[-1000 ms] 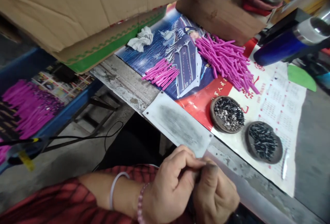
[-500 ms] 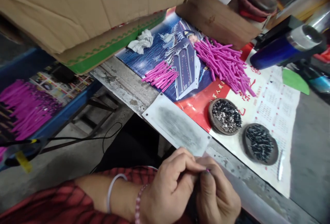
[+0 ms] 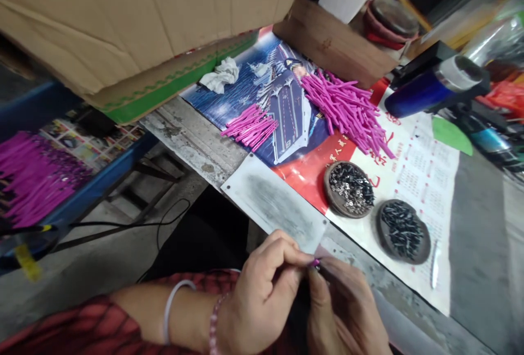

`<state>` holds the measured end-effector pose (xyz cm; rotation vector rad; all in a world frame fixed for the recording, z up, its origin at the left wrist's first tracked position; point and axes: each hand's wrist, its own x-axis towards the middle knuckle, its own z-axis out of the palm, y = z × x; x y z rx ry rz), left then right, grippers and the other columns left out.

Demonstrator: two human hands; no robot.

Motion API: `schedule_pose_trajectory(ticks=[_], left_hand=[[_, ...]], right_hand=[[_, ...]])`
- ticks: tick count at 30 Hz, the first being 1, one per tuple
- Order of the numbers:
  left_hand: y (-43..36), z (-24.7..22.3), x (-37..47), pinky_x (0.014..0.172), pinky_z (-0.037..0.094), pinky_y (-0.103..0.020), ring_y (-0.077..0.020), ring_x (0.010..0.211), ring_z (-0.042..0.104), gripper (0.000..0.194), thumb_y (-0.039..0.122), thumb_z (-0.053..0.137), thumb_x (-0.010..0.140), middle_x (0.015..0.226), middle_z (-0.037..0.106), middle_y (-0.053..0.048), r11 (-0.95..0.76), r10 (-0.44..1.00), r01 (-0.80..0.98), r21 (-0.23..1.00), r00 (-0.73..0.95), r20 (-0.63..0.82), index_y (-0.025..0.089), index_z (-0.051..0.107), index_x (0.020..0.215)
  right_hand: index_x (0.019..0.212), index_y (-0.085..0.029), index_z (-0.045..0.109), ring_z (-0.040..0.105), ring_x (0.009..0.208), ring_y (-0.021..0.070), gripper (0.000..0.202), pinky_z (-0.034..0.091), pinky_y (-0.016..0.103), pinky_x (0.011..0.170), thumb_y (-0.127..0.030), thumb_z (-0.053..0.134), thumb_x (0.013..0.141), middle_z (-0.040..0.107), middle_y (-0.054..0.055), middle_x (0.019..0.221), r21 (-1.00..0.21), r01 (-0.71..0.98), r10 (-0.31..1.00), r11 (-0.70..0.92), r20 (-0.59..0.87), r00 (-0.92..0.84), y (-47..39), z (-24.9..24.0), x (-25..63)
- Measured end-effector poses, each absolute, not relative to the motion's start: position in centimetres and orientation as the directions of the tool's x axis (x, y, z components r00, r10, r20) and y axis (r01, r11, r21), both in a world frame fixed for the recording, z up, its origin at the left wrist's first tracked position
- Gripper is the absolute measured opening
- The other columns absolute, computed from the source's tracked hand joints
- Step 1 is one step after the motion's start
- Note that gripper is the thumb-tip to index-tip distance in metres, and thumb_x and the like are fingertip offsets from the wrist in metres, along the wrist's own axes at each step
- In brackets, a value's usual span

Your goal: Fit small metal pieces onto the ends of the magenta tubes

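Note:
My left hand (image 3: 266,289), with a white bangle and a pink bead bracelet, is closed in a pinch at the table's front edge. A magenta strip (image 3: 314,262) shows only its tip at the left fingertips; my fingers hide the rest. Against those fingertips, my right hand (image 3: 347,306) is closed with its thumb raised; a tiny shiny bit shows there, too small to name. Beyond my hands lie a small magenta bundle (image 3: 250,127) and a larger pile of magenta strips (image 3: 347,112). One round dish (image 3: 327,194) has small black and silver hardware, another dish (image 3: 426,240) dark pieces.
A cardboard box (image 3: 164,22) stands at the left, near a crumpled white tissue (image 3: 221,75). A grey-smudged white plate (image 3: 276,199) covers the table edge. A blue tumbler (image 3: 421,90) leans at the right. Further magenta strips (image 3: 39,180) fill a blue tray (image 3: 98,172) at lower left.
My right thumb and fingers have shifted slightly, so more of the magenta tip shows between my hands. My left hand keeps its pinch. The whole view has swung a little.

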<state>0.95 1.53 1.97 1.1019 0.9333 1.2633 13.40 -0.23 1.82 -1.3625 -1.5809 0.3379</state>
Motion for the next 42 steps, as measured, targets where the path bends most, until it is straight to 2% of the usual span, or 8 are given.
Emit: schedule_pose_trajectory(ticks=[4,7,17,25,31,36,38,42], left_hand=[[1.4,1.8,1.0,0.074,0.049,-0.021,-0.0128,0.082,0.060,0.017,0.005,0.051,0.097,0.089,0.056,-0.001,-0.015,0.994,-0.250,0.968,0.101,0.041,0.019,0.062,0.095],[1.4,1.6,1.0,0.075,0.049,-0.022,-0.0132,0.084,0.060,0.016,0.006,0.051,0.098,0.089,0.056,-0.001,0.002,0.993,-0.265,0.964,0.116,0.030,0.019,0.061,0.095],[1.4,1.7,1.0,0.075,0.049,-0.023,-0.0133,0.082,0.057,0.016,0.007,0.052,0.097,0.087,0.053,-0.001,0.010,0.994,-0.286,0.958,0.106,0.021,0.019,0.058,0.090],[1.1,2.0,0.9,0.070,0.047,-0.021,-0.0130,0.080,0.056,0.021,0.002,0.049,0.095,0.086,0.053,-0.001,0.033,0.990,-0.313,0.949,0.141,0.013,0.020,0.054,0.085],[1.3,2.2,1.0,0.069,0.047,-0.021,-0.0130,0.079,0.056,0.021,0.001,0.049,0.094,0.085,0.053,-0.001,0.020,0.988,-0.298,0.954,0.151,0.027,0.019,0.057,0.086],[1.1,2.3,1.2,0.073,0.050,-0.024,-0.0142,0.079,0.058,0.020,0.002,0.050,0.092,0.085,0.056,-0.002,0.043,0.987,-0.285,0.958,0.161,0.003,0.019,0.058,0.086],[1.0,2.2,1.2,0.074,0.050,-0.024,-0.0140,0.079,0.059,0.020,0.001,0.050,0.090,0.085,0.057,-0.002,0.047,0.986,-0.278,0.960,0.166,0.000,0.018,0.058,0.087],[1.0,2.0,1.2,0.074,0.050,-0.024,-0.0146,0.081,0.059,0.021,0.000,0.049,0.091,0.086,0.057,-0.002,0.038,0.988,-0.266,0.963,0.157,0.004,0.018,0.059,0.087]], right_hand=[[0.096,-0.015,0.071,0.065,0.079,0.0144,0.018,0.052,0.024,0.067,-0.001,0.071,0.085,0.069,0.004,0.088,-0.846,0.466,0.866,0.261,0.418,0.274,-0.3,1.8,12.1],[0.089,-0.016,0.071,0.065,0.078,0.0155,0.013,0.052,0.025,0.066,-0.004,0.072,0.086,0.068,0.003,0.084,-0.882,0.415,0.873,0.222,0.370,0.319,-0.3,1.6,11.6],[0.098,-0.019,0.072,0.068,0.083,0.0159,0.014,0.053,0.026,0.074,-0.008,0.064,0.093,0.072,0.004,0.091,-0.814,0.559,0.905,0.157,0.345,0.248,-0.7,1.7,12.2],[0.091,-0.019,0.066,0.066,0.074,0.0143,0.014,0.050,0.025,0.072,-0.010,0.058,0.097,0.067,0.002,0.080,-0.691,0.697,0.893,0.194,0.419,0.166,-0.3,3.1,11.7],[0.085,-0.020,0.066,0.062,0.065,0.0157,0.020,0.049,0.029,0.064,-0.018,0.055,0.101,0.066,0.003,0.075,-0.695,0.703,0.888,0.150,0.407,0.214,-0.8,1.5,12.1],[0.086,-0.020,0.066,0.066,0.080,0.0199,0.018,0.049,0.031,0.071,-0.027,0.058,0.101,0.067,0.007,0.085,-0.689,0.712,0.827,0.132,0.473,0.305,-0.5,0.6,12.0],[0.086,-0.020,0.066,0.065,0.078,0.0202,0.022,0.048,0.031,0.069,-0.029,0.055,0.103,0.066,0.006,0.082,-0.692,0.715,0.808,0.104,0.477,0.345,-0.3,0.7,11.9],[0.073,-0.020,0.061,0.056,0.059,0.0147,0.041,0.042,0.028,0.058,-0.035,0.045,0.107,0.059,0.002,0.067,-0.799,0.597,0.918,0.073,0.287,0.273,0.1,1.5,12.6]])
